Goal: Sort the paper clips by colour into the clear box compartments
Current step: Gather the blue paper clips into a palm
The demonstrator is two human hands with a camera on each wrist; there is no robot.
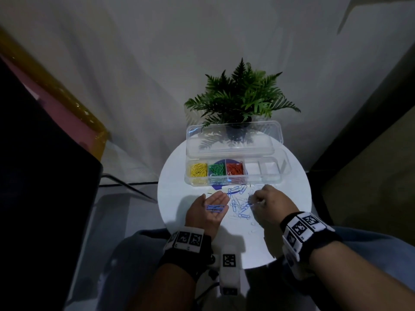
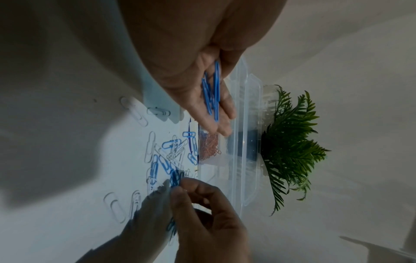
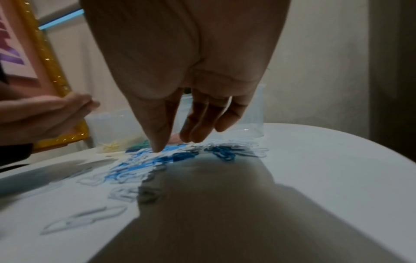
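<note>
My left hand (image 1: 221, 198) lies palm up over the white round table (image 1: 292, 216), fingers straight, with a few blue paper clips (image 1: 215, 208) resting on the palm; they show again as blue clips (image 2: 212, 96) in the left wrist view. To its right, my right hand (image 1: 254, 199) pinches a blue clip (image 2: 175, 178) between thumb and forefinger above a mixed pile of blue and white clips (image 1: 239, 205). Behind the pile stands the clear box (image 1: 265, 181), holding yellow clips (image 1: 198, 169), green clips (image 1: 216, 169) and red clips (image 1: 234, 169). Its two right compartments (image 1: 260, 168) look empty.
The box lid (image 1: 233, 140) stands open behind the compartments, and a potted fern (image 1: 241, 95) sits behind it. Loose white clips (image 2: 117, 206) lie toward the near edge. A gold-framed picture (image 1: 67, 93) and a dark object stand to the left of the table.
</note>
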